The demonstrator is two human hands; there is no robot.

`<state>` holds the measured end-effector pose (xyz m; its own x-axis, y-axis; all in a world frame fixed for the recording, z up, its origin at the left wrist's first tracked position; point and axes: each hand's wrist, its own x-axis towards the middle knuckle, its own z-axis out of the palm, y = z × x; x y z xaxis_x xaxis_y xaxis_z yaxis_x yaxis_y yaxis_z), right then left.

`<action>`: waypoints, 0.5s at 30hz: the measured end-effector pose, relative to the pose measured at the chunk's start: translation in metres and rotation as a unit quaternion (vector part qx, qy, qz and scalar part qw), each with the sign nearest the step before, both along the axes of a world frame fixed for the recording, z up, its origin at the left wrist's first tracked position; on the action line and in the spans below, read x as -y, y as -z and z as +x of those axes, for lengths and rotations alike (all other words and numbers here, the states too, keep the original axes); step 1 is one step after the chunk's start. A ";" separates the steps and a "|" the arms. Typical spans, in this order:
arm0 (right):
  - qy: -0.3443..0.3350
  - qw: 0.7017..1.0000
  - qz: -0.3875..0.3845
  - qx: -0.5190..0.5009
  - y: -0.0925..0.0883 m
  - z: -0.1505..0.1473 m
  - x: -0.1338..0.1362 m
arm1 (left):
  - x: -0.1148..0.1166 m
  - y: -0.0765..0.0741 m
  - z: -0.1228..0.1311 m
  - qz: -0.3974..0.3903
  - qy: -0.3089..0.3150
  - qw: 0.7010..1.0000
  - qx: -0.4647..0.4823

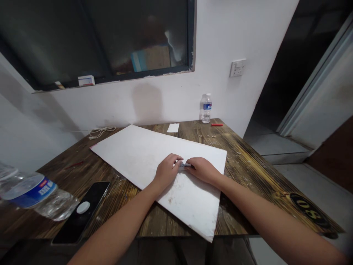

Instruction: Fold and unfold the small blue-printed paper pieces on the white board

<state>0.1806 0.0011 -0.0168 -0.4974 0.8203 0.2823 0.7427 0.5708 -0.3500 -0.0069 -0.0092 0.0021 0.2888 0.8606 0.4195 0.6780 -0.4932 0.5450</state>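
Note:
A large white board (138, 156) lies on the wooden table (242, 176), tilted across it. Near the board's right side, my left hand (167, 171) and my right hand (202, 170) rest with their fingertips meeting. Between them they pinch a small grey-blue object (184, 166), perhaps folded paper or plastic. Most of it is hidden by my fingers, so its exact kind is unclear.
A water bottle (205, 108) stands at the table's far edge, near a red stick (217, 124) and a white card (173, 127). A black phone (82, 211) lies at the left, with a white cable (100, 131) behind. A second bottle (33, 193) intrudes at the left.

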 end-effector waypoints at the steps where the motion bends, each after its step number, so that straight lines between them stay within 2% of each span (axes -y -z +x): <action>1: -0.001 1.000 0.001 -0.001 0.000 0.000 0.000 | 0.001 -0.001 0.000 0.008 0.002 1.000 0.006; 5: -0.001 1.000 0.001 -0.004 0.001 0.001 0.000 | 0.004 -0.005 0.000 0.037 0.024 0.999 -0.001; 9: -0.004 1.000 0.005 -0.001 0.001 0.000 0.000 | 0.004 -0.004 -0.001 0.030 0.030 0.999 -0.032; 15: -0.002 1.000 0.006 0.004 0.001 0.001 0.000 | 0.003 -0.002 -0.001 0.016 -0.002 0.999 -0.042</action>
<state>0.1812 0.0012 -0.0174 -0.5024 0.8154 0.2876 0.7433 0.5773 -0.3380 -0.0077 -0.0124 0.0046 0.3212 0.8478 0.4220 0.7226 -0.5074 0.4695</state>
